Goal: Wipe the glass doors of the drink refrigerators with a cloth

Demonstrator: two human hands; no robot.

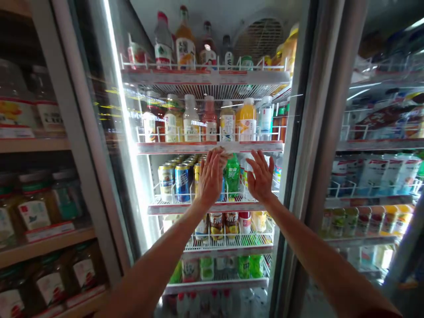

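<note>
**Two hands before a stocked drinks cooler**

The hands are apart. The left hand extends its fingers by a crumpled pale cloth; whether it grips this cannot be told. The right hand is open. Between them, at the left hand's three o'clock, shows a green bottle. Cans stand at nine; bottled orange drink, towards one.

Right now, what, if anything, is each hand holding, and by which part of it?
The right hand holds nothing; its fingers are spread. A pale shape shows by the fingertips of the left hand, but whether it is held cannot be told.
</note>
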